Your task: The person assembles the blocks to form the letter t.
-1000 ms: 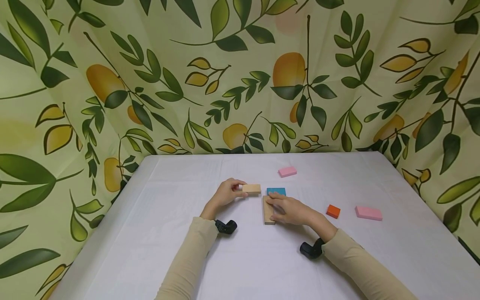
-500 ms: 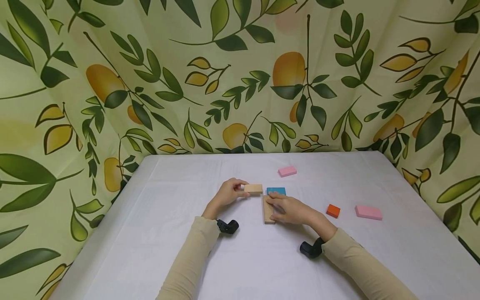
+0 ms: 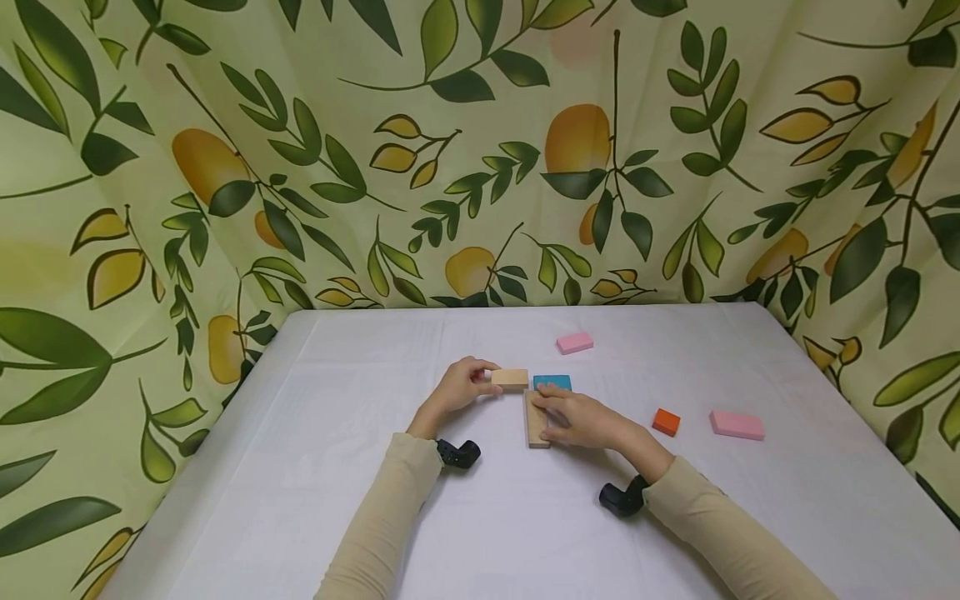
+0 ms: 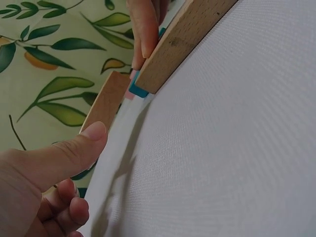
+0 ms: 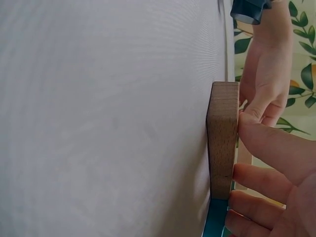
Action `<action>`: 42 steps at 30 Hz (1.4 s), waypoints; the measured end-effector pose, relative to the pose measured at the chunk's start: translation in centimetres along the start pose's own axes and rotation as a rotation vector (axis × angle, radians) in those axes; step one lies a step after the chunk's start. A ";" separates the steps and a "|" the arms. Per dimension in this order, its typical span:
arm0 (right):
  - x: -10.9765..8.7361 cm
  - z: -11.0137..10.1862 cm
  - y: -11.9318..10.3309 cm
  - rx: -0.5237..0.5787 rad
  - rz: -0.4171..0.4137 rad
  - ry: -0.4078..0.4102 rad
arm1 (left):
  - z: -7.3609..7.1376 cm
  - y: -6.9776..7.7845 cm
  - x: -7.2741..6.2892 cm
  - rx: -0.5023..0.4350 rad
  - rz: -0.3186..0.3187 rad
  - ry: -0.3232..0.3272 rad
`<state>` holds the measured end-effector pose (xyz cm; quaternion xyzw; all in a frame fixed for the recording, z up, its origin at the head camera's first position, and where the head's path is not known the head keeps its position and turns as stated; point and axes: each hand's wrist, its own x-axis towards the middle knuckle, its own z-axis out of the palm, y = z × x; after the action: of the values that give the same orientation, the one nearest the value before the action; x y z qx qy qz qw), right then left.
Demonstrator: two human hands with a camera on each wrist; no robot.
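My left hand [image 3: 459, 385] pinches a small plain wooden block [image 3: 510, 379] by its left end, between thumb and fingers. In the left wrist view this pale block [image 4: 103, 101] is held up off the cloth, a shadow below. Its free end is close to a blue block [image 3: 552, 381], left of it. A longer wooden block [image 3: 536, 427] lies lengthwise toward me, its far end against the blue one. On top of that longer block rest the thumb and fingertips of my right hand [image 3: 581, 419], some fingers reaching the blue block. The palm partly covers both blocks.
A pink block [image 3: 575, 342] lies farther back on the white cloth [image 3: 337, 400]. To the right are an orange block [image 3: 666, 422] and another pink block [image 3: 738, 426]. Black wrist cameras stick out inward below both hands. A leaf-patterned curtain [image 3: 480, 167] hangs behind the table.
My left hand has moved slightly to the right with the small wooden block, narrowing the gap to the blue block. My right hand has stayed in place.
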<state>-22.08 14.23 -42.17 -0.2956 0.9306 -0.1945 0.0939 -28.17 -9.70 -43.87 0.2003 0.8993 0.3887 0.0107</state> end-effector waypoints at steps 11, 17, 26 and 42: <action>0.0 0.0 0.0 0.002 -0.004 -0.004 | 0.3 0.0 0.1 -0.001 0.004 -0.008; 0.0 0.0 0.0 0.004 0.007 -0.007 | 0.5 0.1 0.2 -0.007 0.009 -0.008; 0.0 0.0 0.0 0.001 0.008 -0.013 | 0.7 0.2 0.3 0.002 0.007 -0.009; 0.0 -0.1 -0.1 0.012 0.013 -0.017 | 0.9 0.1 0.4 0.020 0.009 -0.026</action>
<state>-22.02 14.16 -42.06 -0.2905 0.9305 -0.1971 0.1050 -28.36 -8.81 -44.38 0.2095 0.9019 0.3772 0.0184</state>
